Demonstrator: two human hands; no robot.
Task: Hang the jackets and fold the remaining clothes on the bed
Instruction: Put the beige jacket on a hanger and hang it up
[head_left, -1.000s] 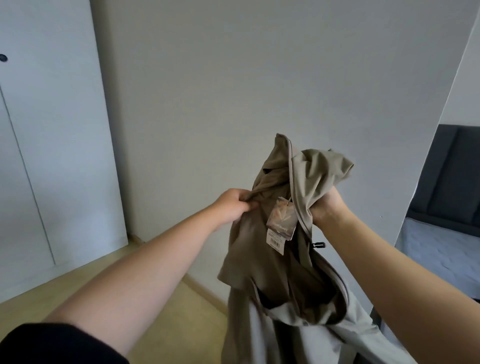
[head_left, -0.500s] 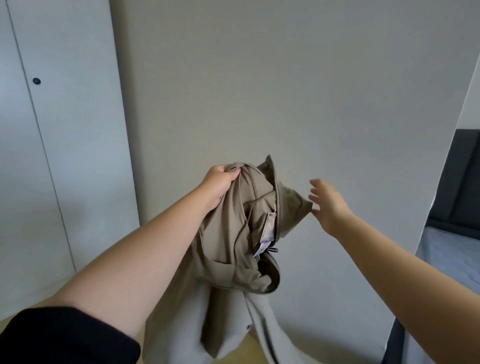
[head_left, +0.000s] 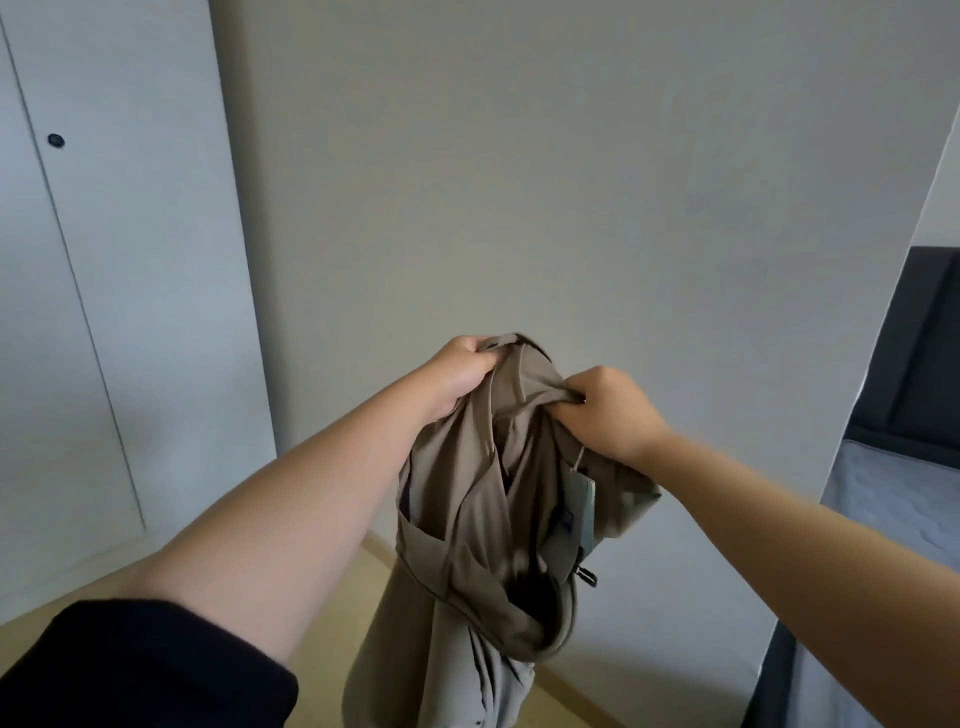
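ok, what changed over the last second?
The right hand let go of the beige jacket half a second ago, hung open beside it, and now grips its top fabric again. The left hand kept its grip near the top throughout; the jacket still hangs before the wall.

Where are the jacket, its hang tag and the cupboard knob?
jacket (head_left: 457, 519): head view, front panel below the collar.
hang tag (head_left: 582, 506): head view, middle of the pale card.
cupboard knob (head_left: 55, 140): head view, centre of the dark disc.
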